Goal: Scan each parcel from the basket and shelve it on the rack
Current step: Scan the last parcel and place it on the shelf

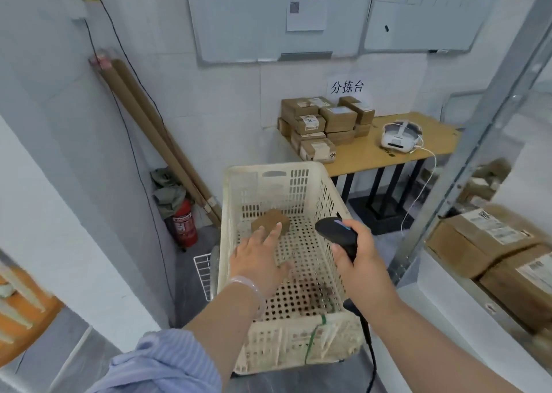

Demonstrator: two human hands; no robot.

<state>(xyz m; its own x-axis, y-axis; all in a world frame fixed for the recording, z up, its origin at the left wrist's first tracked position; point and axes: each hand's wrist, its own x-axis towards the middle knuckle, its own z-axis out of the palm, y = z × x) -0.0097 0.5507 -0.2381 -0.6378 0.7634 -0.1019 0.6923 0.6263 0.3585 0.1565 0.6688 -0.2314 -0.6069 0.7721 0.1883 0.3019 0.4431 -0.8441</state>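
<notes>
Basket held one parcel at 11 o'clock. Left hand, released, spread over it; right hand grasped scanner. One-handed grab could slip.

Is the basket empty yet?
No: one brown parcel lies in the basket, at its far end; other visible floor is bare.

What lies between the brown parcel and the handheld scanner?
Head view: only the basket's bare perforated floor lies between the parcel and the scanner, which the right hand grips.
</notes>
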